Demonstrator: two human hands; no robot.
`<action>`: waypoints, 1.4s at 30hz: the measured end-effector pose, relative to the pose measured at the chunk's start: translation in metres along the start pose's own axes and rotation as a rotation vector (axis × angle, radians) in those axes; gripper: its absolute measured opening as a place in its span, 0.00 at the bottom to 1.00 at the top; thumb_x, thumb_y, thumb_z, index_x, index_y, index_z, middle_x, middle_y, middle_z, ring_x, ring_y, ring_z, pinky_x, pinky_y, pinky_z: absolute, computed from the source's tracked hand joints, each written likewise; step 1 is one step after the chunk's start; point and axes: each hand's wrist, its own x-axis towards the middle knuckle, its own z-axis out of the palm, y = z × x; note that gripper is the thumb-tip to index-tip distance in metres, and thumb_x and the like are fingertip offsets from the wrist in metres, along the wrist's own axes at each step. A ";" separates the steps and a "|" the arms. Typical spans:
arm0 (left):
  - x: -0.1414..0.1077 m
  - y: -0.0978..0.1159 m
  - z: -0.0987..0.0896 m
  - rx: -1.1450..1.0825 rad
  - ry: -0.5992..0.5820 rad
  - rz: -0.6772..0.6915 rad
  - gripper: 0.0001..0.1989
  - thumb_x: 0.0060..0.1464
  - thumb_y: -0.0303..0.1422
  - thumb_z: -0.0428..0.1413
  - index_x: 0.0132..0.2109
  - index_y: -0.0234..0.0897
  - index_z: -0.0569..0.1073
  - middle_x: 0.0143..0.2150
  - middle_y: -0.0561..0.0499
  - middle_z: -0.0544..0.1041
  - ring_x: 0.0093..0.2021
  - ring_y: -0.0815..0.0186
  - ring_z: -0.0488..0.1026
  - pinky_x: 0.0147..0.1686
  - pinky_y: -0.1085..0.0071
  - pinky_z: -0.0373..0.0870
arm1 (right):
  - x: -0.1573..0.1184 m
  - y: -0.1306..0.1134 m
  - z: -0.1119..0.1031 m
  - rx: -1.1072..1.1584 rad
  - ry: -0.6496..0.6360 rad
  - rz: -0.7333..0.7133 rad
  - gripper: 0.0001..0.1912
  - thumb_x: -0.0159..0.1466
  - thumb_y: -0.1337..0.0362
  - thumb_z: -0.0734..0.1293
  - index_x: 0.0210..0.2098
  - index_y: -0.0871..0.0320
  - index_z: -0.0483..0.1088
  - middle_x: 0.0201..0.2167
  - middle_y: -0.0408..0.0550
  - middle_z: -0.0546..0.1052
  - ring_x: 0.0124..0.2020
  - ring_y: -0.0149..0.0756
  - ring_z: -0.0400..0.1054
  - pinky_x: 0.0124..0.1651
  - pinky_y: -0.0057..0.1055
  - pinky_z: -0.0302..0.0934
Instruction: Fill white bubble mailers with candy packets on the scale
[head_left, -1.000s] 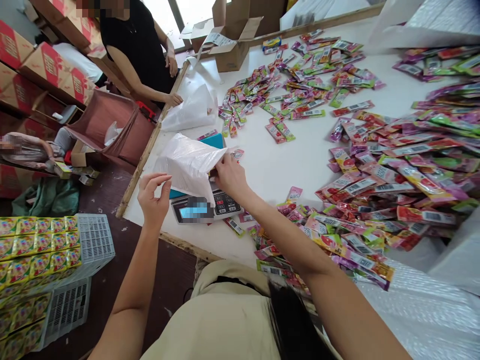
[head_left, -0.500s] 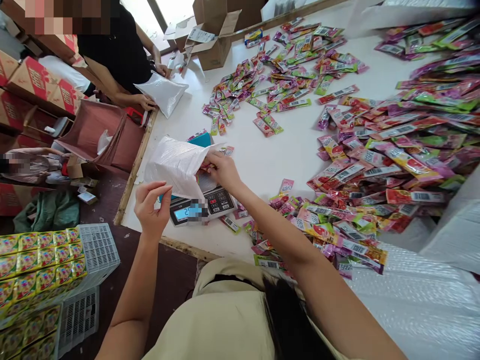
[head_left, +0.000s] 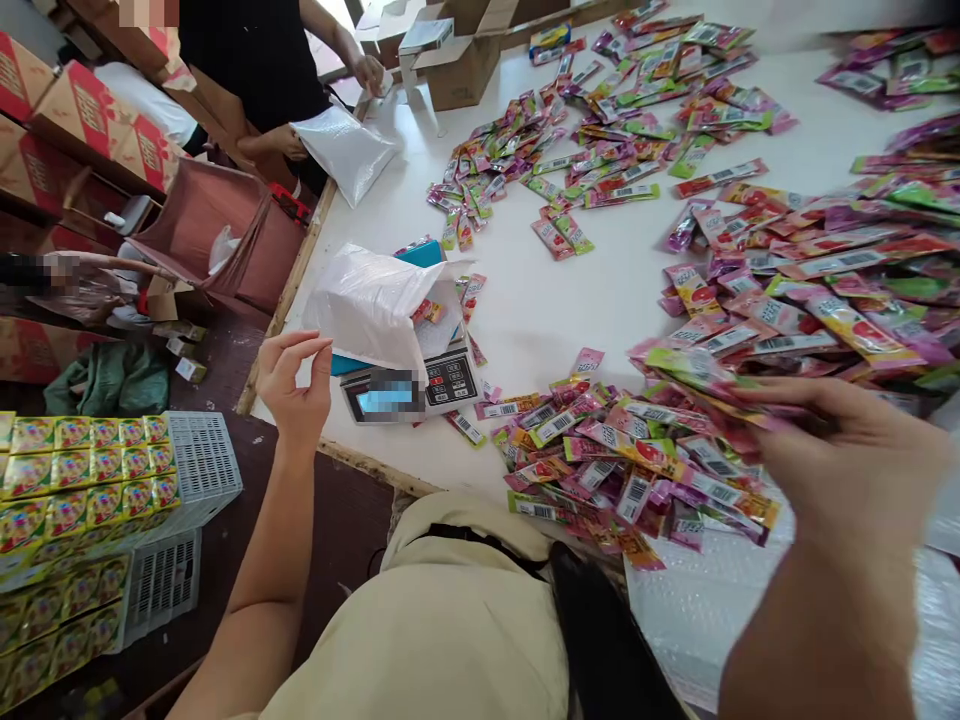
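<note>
A white padded bag [head_left: 367, 305] lies on a digital scale [head_left: 450, 378], its mouth facing right, with a few colourful packets [head_left: 431, 312] showing inside. Just left of the bag, my left hand [head_left: 295, 375] is raised with thumb and fingertips close together, and I cannot make out anything between them. My right hand [head_left: 847, 450], blurred at the right, pinches several candy sachets [head_left: 694, 368] over the large heap of sachets [head_left: 810, 280]. A smaller pile [head_left: 600, 450] lies between the scale and this hand.
Across the table [head_left: 592, 300], a person in black [head_left: 251, 70] touches a closed white bag [head_left: 349, 150]. Cardboard boxes [head_left: 461, 75] stand at the back edge. Crates [head_left: 206, 470] with yellow packs are at lower left; another person [head_left: 75, 285] is far left. Bubble wrap [head_left: 675, 640] lies lower right.
My right hand has left the bag's mouth and moved far right, where it now holds sachets. My left hand stays beside the bag. The camera view has shifted slightly.
</note>
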 end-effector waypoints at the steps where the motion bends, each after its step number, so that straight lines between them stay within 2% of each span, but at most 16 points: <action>1: 0.002 0.003 0.000 0.002 -0.007 0.006 0.07 0.63 0.36 0.59 0.42 0.39 0.79 0.44 0.46 0.78 0.47 0.61 0.76 0.51 0.61 0.72 | -0.001 0.008 -0.012 -0.051 0.026 -0.003 0.12 0.48 0.65 0.69 0.30 0.42 0.79 0.33 0.50 0.81 0.35 0.52 0.76 0.29 0.47 0.62; 3: 0.005 0.012 0.001 0.005 -0.027 0.036 0.08 0.63 0.38 0.58 0.44 0.40 0.79 0.45 0.45 0.78 0.48 0.60 0.75 0.52 0.60 0.72 | -0.002 0.028 -0.032 -0.184 -0.044 -0.040 0.13 0.50 0.62 0.68 0.34 0.41 0.79 0.34 0.50 0.81 0.36 0.54 0.76 0.30 0.49 0.63; 6: 0.004 0.028 0.008 0.033 -0.111 0.106 0.15 0.60 0.44 0.60 0.49 0.42 0.78 0.52 0.42 0.76 0.54 0.55 0.73 0.55 0.57 0.71 | -0.001 0.057 -0.053 -0.513 -0.335 -0.221 0.18 0.49 0.59 0.65 0.38 0.39 0.78 0.42 0.49 0.82 0.35 0.56 0.76 0.27 0.50 0.63; 8: -0.002 0.040 0.019 0.037 -0.178 0.147 0.27 0.54 0.50 0.64 0.56 0.42 0.75 0.60 0.39 0.71 0.61 0.49 0.68 0.60 0.53 0.67 | -0.003 0.055 -0.058 -0.672 -0.422 -0.369 0.24 0.50 0.58 0.63 0.45 0.38 0.77 0.50 0.49 0.81 0.37 0.59 0.77 0.26 0.51 0.64; 10: -0.011 0.051 0.035 0.032 -0.196 0.180 0.40 0.49 0.52 0.67 0.64 0.42 0.68 0.67 0.35 0.64 0.68 0.43 0.61 0.66 0.49 0.60 | -0.006 0.029 -0.044 -0.687 -0.396 -0.476 0.26 0.56 0.57 0.61 0.53 0.42 0.74 0.58 0.53 0.76 0.48 0.62 0.76 0.35 0.56 0.69; 12: -0.020 0.061 0.052 0.050 -0.161 0.197 0.47 0.49 0.50 0.68 0.70 0.39 0.59 0.71 0.31 0.58 0.73 0.41 0.54 0.69 0.46 0.53 | -0.011 -0.016 -0.003 -0.578 -0.381 -0.530 0.21 0.64 0.56 0.60 0.55 0.48 0.73 0.60 0.57 0.74 0.59 0.62 0.70 0.52 0.60 0.68; 14: -0.024 0.066 0.064 0.087 -0.113 0.191 0.47 0.54 0.43 0.65 0.73 0.38 0.51 0.73 0.28 0.53 0.75 0.43 0.49 0.71 0.44 0.48 | -0.014 -0.065 0.063 -0.272 -0.542 -0.561 0.17 0.66 0.61 0.62 0.52 0.52 0.73 0.56 0.55 0.76 0.57 0.50 0.72 0.59 0.51 0.68; 16: -0.025 0.065 0.068 0.106 -0.073 0.160 0.44 0.59 0.36 0.60 0.74 0.37 0.46 0.74 0.28 0.51 0.77 0.46 0.46 0.72 0.44 0.47 | -0.015 -0.102 0.141 -0.042 -0.765 -0.563 0.23 0.63 0.69 0.65 0.58 0.56 0.70 0.56 0.55 0.76 0.58 0.43 0.71 0.61 0.42 0.67; 19: -0.020 0.056 0.063 0.097 -0.034 0.101 0.42 0.61 0.33 0.56 0.74 0.37 0.43 0.75 0.29 0.49 0.77 0.49 0.46 0.73 0.46 0.48 | -0.017 -0.129 0.240 0.065 -0.853 -0.657 0.34 0.56 0.71 0.72 0.63 0.60 0.66 0.63 0.56 0.70 0.64 0.42 0.64 0.64 0.37 0.62; 21: -0.017 0.049 0.058 0.086 -0.033 0.068 0.42 0.61 0.33 0.56 0.74 0.38 0.43 0.74 0.30 0.50 0.77 0.50 0.47 0.72 0.46 0.49 | -0.021 -0.132 0.275 0.079 -0.848 -0.654 0.29 0.58 0.69 0.70 0.60 0.60 0.68 0.64 0.53 0.69 0.64 0.39 0.62 0.64 0.36 0.60; 23: -0.016 0.044 0.054 0.079 -0.045 0.040 0.42 0.61 0.34 0.57 0.75 0.40 0.44 0.74 0.31 0.51 0.76 0.50 0.49 0.71 0.46 0.52 | -0.025 -0.130 0.288 0.089 -0.834 -0.629 0.19 0.63 0.70 0.64 0.54 0.59 0.72 0.59 0.45 0.73 0.60 0.32 0.64 0.63 0.31 0.59; 25: -0.016 0.042 0.053 0.072 -0.048 0.013 0.42 0.61 0.35 0.57 0.75 0.43 0.44 0.74 0.32 0.52 0.76 0.51 0.51 0.71 0.46 0.53 | -0.024 -0.127 0.287 0.106 -0.830 -0.613 0.15 0.65 0.72 0.59 0.45 0.57 0.74 0.50 0.39 0.77 0.54 0.27 0.66 0.59 0.26 0.60; 28: -0.013 0.043 0.051 0.059 -0.039 -0.033 0.42 0.61 0.37 0.57 0.75 0.44 0.44 0.75 0.35 0.52 0.74 0.52 0.54 0.69 0.48 0.56 | -0.017 -0.122 0.281 0.127 -0.813 -0.581 0.13 0.64 0.73 0.59 0.37 0.56 0.74 0.40 0.37 0.78 0.45 0.25 0.68 0.52 0.22 0.62; 34: -0.004 0.048 0.044 0.005 -0.055 -0.075 0.42 0.60 0.38 0.58 0.74 0.45 0.47 0.74 0.37 0.55 0.72 0.51 0.58 0.67 0.51 0.58 | -0.010 -0.110 0.256 0.203 -0.660 -0.510 0.11 0.58 0.76 0.63 0.29 0.56 0.74 0.33 0.45 0.78 0.35 0.33 0.68 0.43 0.30 0.62; 38: -0.003 0.046 0.042 -0.020 -0.091 -0.061 0.40 0.61 0.42 0.57 0.74 0.45 0.48 0.73 0.37 0.56 0.72 0.50 0.58 0.67 0.50 0.59 | -0.015 -0.088 0.212 0.349 -0.562 -0.312 0.06 0.55 0.71 0.66 0.27 0.57 0.75 0.25 0.42 0.73 0.27 0.30 0.63 0.35 0.30 0.59; 42: 0.001 0.041 0.037 -0.055 -0.155 0.038 0.42 0.60 0.51 0.58 0.73 0.44 0.51 0.71 0.36 0.59 0.72 0.49 0.58 0.65 0.49 0.61 | -0.013 -0.058 0.146 0.388 -0.488 -0.090 0.06 0.54 0.61 0.72 0.28 0.57 0.77 0.19 0.38 0.67 0.21 0.27 0.54 0.27 0.29 0.53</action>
